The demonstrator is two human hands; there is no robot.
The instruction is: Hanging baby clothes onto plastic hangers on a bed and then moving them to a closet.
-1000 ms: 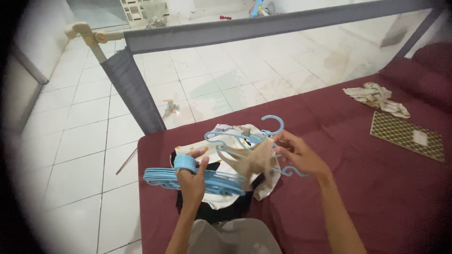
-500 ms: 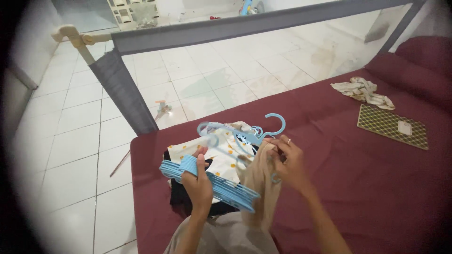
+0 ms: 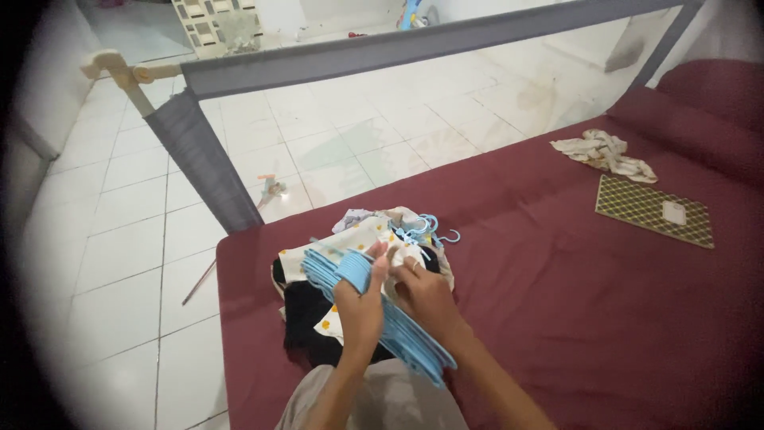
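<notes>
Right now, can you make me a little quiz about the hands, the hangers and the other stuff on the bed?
1. True or false: the left hand grips a stack of light blue hangers.
2. What lies nearest the patterned notebook? A) crumpled cloth B) pile of clothes C) a shoe
3. Fill in: the bed sheet is dark ____.

Key
1. True. The stack slants across the pile of clothes, and the right hand touches it too.
2. A. The crumpled cloth lies just beyond the notebook.
3. Red.
</notes>
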